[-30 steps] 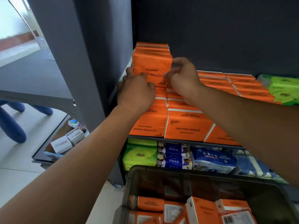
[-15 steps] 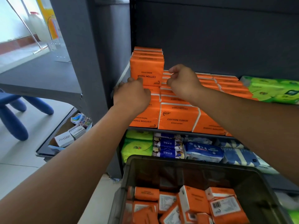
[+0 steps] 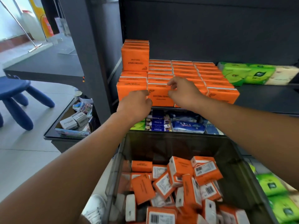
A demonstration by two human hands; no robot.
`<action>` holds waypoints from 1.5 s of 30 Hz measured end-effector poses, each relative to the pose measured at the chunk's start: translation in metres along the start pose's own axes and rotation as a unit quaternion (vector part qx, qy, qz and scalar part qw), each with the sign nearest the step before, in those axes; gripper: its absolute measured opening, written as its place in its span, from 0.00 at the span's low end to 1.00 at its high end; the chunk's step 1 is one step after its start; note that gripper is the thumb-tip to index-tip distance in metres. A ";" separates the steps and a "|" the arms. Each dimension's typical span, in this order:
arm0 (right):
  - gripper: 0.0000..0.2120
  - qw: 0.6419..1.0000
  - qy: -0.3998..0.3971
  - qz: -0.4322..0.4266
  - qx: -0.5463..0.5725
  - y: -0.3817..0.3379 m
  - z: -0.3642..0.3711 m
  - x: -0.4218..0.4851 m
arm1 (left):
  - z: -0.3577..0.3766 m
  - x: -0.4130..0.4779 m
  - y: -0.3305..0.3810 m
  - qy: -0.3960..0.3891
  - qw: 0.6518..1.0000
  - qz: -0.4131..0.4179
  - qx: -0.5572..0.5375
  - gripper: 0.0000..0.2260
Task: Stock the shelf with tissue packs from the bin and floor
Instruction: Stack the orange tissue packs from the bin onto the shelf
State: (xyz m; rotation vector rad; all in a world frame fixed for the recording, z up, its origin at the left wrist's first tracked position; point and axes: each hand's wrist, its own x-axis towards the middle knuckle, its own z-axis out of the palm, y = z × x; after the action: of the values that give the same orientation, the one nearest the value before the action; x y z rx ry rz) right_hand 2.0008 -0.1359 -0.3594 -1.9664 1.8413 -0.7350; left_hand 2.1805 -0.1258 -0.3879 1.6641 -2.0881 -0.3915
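Note:
Orange tissue packs [image 3: 184, 70] fill the left part of the dark shelf [image 3: 267, 101] in rows. A second layer of orange packs [image 3: 135, 59] stands at the far left. My left hand [image 3: 135, 103] hovers with loosely curled fingers before the front left pack and holds nothing. My right hand [image 3: 182, 91] is beside it, its curled fingers and thumb at the top right corner of a front-row pack [image 3: 159, 97]; no grip shows. Below, a dark bin [image 3: 161, 147] holds several loose orange packs [image 3: 178, 183].
Green and cream tissue packs [image 3: 247, 73] sit further right on the shelf. Blue packs [image 3: 187, 126] line the shelf below. More green packs [image 3: 275, 191] lie right of the bin. At left are a blue stool [image 3: 14, 91], a low tray of boxes [image 3: 71, 122] and a dark upright panel [image 3: 90, 62].
Both hands have dropped from the upper stacked pack at the left to the front row, leaving that pack on the stack. The view has pulled back and shows more of the bin.

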 end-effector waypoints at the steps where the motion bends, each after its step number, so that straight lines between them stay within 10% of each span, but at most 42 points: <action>1: 0.16 1.000 -0.007 0.004 0.002 0.003 0.000 -0.009 | 0.002 -0.006 0.001 -0.018 1.000 -0.004 -0.007 0.16; 24: 0.16 0.979 -0.147 0.132 0.047 0.088 0.120 -0.111 | 0.104 -0.068 -0.037 -0.215 0.975 -0.038 0.049 0.08; 45: 0.12 0.870 -0.376 0.308 0.086 0.165 0.291 -0.164 | 0.265 -0.108 -0.136 -0.325 0.934 -0.120 0.084 0.13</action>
State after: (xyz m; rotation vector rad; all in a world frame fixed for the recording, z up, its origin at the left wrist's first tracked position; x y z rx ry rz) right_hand 2.0341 -0.0168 -0.7113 -1.1586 1.6460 0.0788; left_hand 2.1819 -0.0665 -0.6992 2.1122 -2.4185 -0.9824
